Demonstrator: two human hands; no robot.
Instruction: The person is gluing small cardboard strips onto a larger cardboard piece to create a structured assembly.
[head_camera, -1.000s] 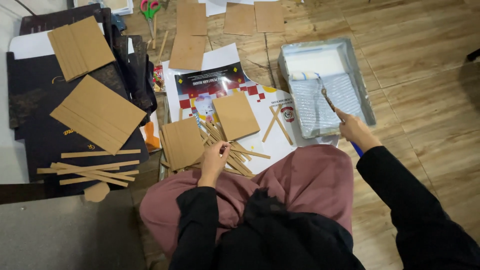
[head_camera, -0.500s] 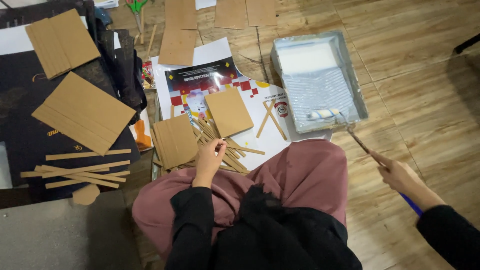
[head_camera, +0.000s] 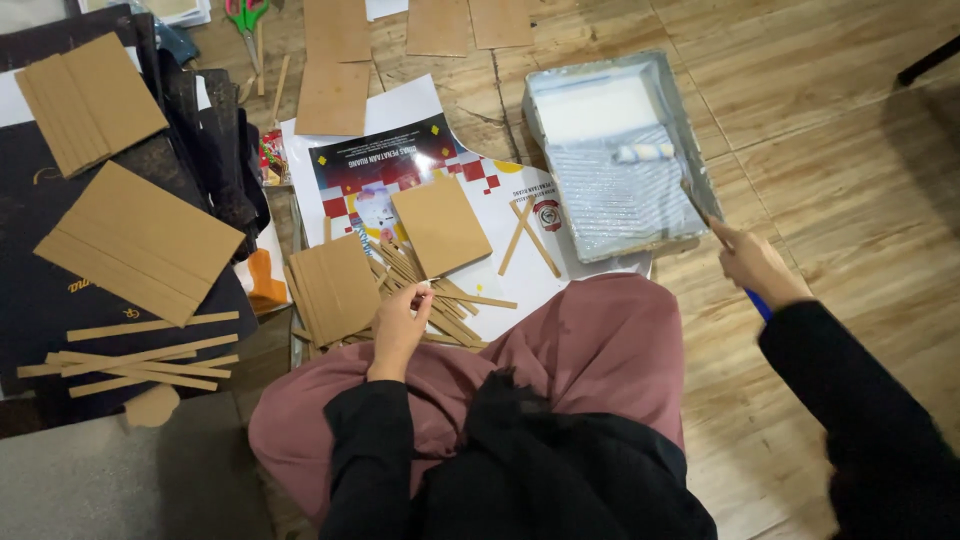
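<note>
My right hand (head_camera: 752, 264) grips the blue handle of a small paint roller (head_camera: 646, 153), whose white head rests on the ribbed slope of a grey paint tray (head_camera: 676, 100) holding white paint. My left hand (head_camera: 400, 322) is closed around a thin strip in a pile of brown cardboard strips (head_camera: 440, 298) lying on a printed poster (head_camera: 400, 165) in front of my knees. Two brown cardboard rectangles (head_camera: 436, 222) lie beside that pile.
Bigger cardboard sheets (head_camera: 140, 240) and more strips (head_camera: 140, 358) lie on dark boards at the left. Further cardboard pieces (head_camera: 335, 95) and red-green scissors (head_camera: 244, 14) sit at the top. Wooden floor (head_camera: 850, 150) extends to the right.
My right hand has swung the roller from the floor beside the tray back up onto the tray's ribbed slope. The left hand stays on the strips.
</note>
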